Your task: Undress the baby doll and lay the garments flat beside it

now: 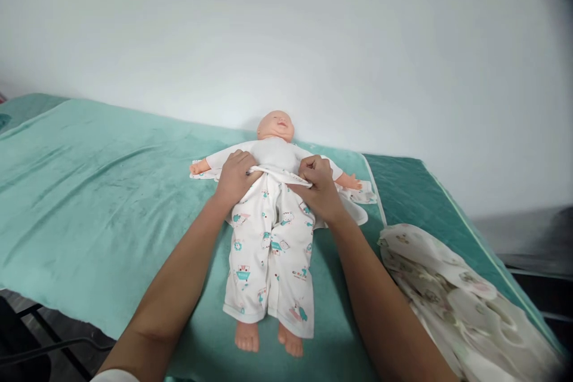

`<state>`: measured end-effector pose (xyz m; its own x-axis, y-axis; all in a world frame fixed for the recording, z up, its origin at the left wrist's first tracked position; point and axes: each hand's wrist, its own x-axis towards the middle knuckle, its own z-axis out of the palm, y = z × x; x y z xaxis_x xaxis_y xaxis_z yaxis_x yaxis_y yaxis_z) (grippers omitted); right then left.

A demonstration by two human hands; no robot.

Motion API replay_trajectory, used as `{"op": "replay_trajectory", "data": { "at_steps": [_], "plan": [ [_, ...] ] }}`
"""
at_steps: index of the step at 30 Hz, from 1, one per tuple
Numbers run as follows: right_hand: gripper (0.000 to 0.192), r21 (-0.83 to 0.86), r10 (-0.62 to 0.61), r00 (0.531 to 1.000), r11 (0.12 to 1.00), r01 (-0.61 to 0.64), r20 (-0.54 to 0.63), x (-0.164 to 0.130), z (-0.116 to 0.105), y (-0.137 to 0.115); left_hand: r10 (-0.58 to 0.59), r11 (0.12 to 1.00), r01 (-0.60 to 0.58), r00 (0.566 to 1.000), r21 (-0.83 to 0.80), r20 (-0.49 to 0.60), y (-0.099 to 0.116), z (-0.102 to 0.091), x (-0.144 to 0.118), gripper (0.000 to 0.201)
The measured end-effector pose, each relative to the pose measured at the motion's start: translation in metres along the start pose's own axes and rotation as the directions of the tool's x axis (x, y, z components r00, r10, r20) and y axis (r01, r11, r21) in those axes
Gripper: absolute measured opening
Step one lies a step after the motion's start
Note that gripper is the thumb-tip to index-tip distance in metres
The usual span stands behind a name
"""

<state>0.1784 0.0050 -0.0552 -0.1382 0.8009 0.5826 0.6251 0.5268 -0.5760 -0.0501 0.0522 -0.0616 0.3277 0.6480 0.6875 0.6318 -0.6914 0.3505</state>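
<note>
Green blanket (89, 191): spread over the table, under everything.
Left hand (236, 176): fingers curled tight on the waistband, at the doll's left-side hip.
Doll (273, 203): flat on its back, head by the wall.
Printed pants (271, 250): on the doll's legs, waistband pinched between both hands.
Right hand (319, 185): fingers squeezed shut on the waistband's other side.
Patterned cloth (461, 304): bunched up, far right.

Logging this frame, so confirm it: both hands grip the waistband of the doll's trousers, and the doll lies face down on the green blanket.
Not face down. The head view shows the doll on its back, face up. The rest holds: left hand and right hand grip the waistband on the green blanket.
</note>
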Motion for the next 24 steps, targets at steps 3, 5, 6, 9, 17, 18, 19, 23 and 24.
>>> {"op": "replay_trajectory", "data": {
  "at_steps": [3, 5, 6, 9, 17, 18, 19, 23, 24],
  "plan": [
    [0.037, -0.001, 0.005, 1.0, 1.0, -0.005, -0.017, -0.01, -0.003, -0.01, -0.046, 0.997, 0.045, 0.999, 0.069, 0.004, -0.003, 0.001, -0.006, 0.025],
    [0.034, 0.032, -0.001, 0.999, 0.999, 0.002, -0.04, -0.016, -0.005, -0.015, -0.092, 0.991, 0.09, 0.996, 0.1, 0.02, -0.004, 0.0, -0.008, 0.02],
    [0.034, 0.058, 0.0, 0.999, 0.998, 0.003, -0.042, -0.02, -0.006, -0.017, -0.122, 0.986, 0.117, 0.992, 0.115, 0.031, -0.003, -0.001, -0.009, 0.018],
    [0.034, 0.129, 0.04, 0.999, 0.991, -0.041, 0.009, -0.031, -0.01, -0.02, -0.228, 0.963, 0.217, 0.972, 0.159, 0.054, 0.001, -0.004, -0.009, 0.011],
    [0.036, 0.119, 0.347, 0.925, 0.923, -0.366, 0.153, -0.053, -0.017, -0.011, -0.452, 0.888, 0.455, 0.89, -0.065, 0.061, 0.008, -0.008, -0.015, 0.009],
    [0.037, 0.12, 0.342, 0.919, 0.922, -0.368, 0.196, -0.054, -0.018, -0.01, -0.451, 0.884, 0.454, 0.891, -0.111, 0.056, 0.008, -0.008, -0.016, 0.009],
    [0.038, 0.122, 0.339, 0.911, 0.92, -0.374, 0.237, -0.054, -0.019, -0.01, -0.445, 0.882, 0.446, 0.895, -0.152, 0.046, 0.009, -0.008, -0.018, 0.009],
    [0.037, 0.124, 0.358, 0.889, 0.906, -0.405, 0.287, -0.054, -0.02, -0.008, -0.419, 0.873, 0.404, 0.908, -0.271, 0.004, 0.017, -0.011, -0.028, 0.005],
    [0.038, 0.119, 0.366, 0.891, 0.905, -0.407, 0.269, -0.053, -0.02, -0.007, -0.423, 0.868, 0.403, 0.906, -0.29, -0.005, 0.02, -0.013, -0.033, 0.004]
  ]
}}
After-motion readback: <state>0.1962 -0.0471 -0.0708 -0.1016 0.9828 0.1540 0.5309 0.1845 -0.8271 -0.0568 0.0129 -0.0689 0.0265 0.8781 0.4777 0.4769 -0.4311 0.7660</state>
